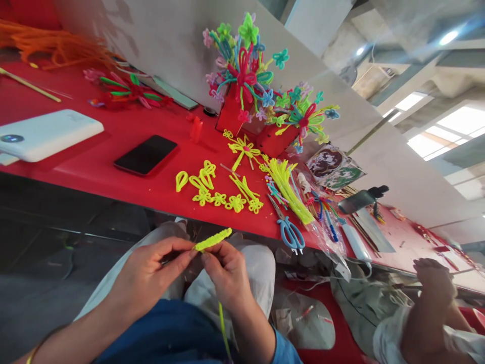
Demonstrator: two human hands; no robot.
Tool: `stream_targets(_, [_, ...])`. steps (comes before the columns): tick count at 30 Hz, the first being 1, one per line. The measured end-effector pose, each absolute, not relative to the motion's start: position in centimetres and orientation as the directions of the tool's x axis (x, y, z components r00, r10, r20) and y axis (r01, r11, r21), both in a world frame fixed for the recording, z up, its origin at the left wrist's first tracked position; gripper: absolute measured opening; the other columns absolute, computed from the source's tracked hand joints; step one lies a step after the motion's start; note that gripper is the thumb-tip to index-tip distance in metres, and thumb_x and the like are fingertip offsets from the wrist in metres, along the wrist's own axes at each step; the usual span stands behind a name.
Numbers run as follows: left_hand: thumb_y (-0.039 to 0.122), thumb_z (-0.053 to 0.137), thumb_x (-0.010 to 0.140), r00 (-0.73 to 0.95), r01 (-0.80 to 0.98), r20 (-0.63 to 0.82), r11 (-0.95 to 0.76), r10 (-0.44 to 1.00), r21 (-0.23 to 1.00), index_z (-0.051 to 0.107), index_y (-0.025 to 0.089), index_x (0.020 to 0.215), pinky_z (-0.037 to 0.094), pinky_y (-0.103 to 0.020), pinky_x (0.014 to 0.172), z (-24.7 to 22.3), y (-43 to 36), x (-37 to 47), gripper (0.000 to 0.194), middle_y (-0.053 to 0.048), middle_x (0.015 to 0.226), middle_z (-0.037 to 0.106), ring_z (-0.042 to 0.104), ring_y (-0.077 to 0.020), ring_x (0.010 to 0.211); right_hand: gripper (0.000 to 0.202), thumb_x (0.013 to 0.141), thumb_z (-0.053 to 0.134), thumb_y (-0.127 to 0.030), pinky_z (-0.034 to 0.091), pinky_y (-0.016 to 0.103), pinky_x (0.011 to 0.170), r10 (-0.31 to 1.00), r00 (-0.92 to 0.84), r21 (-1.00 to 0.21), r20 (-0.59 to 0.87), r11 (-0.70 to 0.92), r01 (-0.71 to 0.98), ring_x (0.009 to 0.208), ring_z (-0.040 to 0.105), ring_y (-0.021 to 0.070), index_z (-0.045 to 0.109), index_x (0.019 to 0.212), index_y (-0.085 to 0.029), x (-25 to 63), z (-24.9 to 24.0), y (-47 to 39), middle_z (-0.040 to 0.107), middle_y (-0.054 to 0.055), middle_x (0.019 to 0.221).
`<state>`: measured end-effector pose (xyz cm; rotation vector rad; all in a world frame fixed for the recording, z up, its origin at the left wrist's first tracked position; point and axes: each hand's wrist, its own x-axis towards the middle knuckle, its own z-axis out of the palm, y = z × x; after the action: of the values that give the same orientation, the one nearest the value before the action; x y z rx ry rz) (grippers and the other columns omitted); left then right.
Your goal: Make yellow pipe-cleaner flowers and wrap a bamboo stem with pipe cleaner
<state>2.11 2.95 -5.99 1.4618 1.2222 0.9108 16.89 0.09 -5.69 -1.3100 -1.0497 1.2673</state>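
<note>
Over my lap, my left hand pinches one end of a yellow pipe cleaner. Its upper part is bunched into a thick folded strip, while a thin tail hangs below my right hand. The right fingers close around the same pipe cleaner just under the strip. On the red table ahead lie yellow pipe-cleaner flowers and loops. A larger yellow flower with a pink centre rests behind them. To the right are a bundle of straight yellow pipe cleaners and blue-handled scissors.
A black phone and a white power bank lie at the left. Colourful pipe-cleaner bouquets stand in red boxes by the wall. A dark bottle lies farther right. A co-worker's hands are at the lower right.
</note>
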Motion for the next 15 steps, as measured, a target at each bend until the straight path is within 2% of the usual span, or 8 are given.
stream_targets(3, [0.044,0.058,0.075,0.187,0.321,0.007,-0.068,0.982,0.945,0.074,0.026,0.077,0.052,-0.023,0.048,-6.3,3.1,2.2,0.024,0.002,0.064,0.075,0.070,-0.0188,0.058,0.017,0.072,0.057,-0.033,0.033,0.021,0.046,0.991,0.069,-0.993,-0.115,-0.117,0.012,0.049,0.039,0.0091,0.063,0.075,-0.017,16.7,-5.6,0.0,0.055,-0.003,0.057])
stream_targets(6, [0.041,0.056,0.077,0.174,0.398,0.178,-0.234,0.969,0.887,0.074,0.025,0.078,0.054,-0.024,0.054,-7.2,3.4,2.3,0.024,0.001,0.068,0.078,0.071,-0.0194,0.061,0.018,0.074,0.057,-0.033,0.029,0.021,0.046,0.990,0.083,-0.992,-0.112,-0.116,0.053,0.047,0.034,0.0078,0.062,0.078,-0.017,16.4,-5.8,-0.1,0.048,-0.005,0.054])
stream_targets(9, [0.038,0.052,0.083,0.191,0.448,0.349,-0.398,0.917,0.801,0.073,0.022,0.080,0.056,-0.024,0.060,-8.2,3.8,2.4,0.026,-0.002,0.074,0.079,0.073,-0.0196,0.064,0.019,0.074,0.057,-0.034,0.024,0.021,0.043,0.987,0.070,-0.989,-0.146,-0.146,-0.006,0.044,0.028,0.0072,0.060,0.083,-0.017,16.2,-6.3,-0.2,0.040,-0.008,0.051])
stream_targets(15, [0.036,0.048,0.091,0.275,0.477,0.493,-0.562,0.825,0.676,0.071,0.018,0.087,0.057,-0.025,0.063,-9.6,3.7,2.4,0.030,-0.006,0.078,0.079,0.074,-0.0200,0.068,0.023,0.073,0.060,-0.039,0.018,0.021,0.040,0.971,0.014,-0.964,-0.239,-0.236,-0.123,0.041,0.025,0.0063,0.056,0.083,-0.018,16.3,-6.7,-0.3,0.036,-0.010,0.048])
